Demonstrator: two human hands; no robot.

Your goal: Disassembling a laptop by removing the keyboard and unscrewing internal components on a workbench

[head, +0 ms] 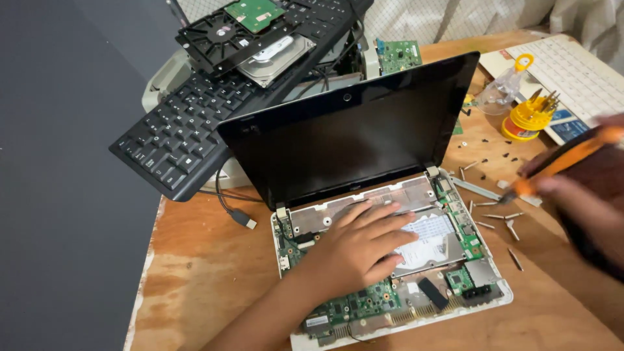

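Our left hand lies flat, fingers spread and grasping nothing, on the opened laptop base at lower centre of the frame, covering part of the silver hard drive and the metal plate above it. Our right hand, blurred at the right edge, has its grip clenched around an orange-handled screwdriver. The tool's long axis slants from upper right down to lower left, its tip hanging just off the base's upper right corner, near the hinge. So the exposed board lies left and slightly below the tip, and the right hand is the nearer one to that corner. Loose screws are scattered on the wooden counter between tip and base.
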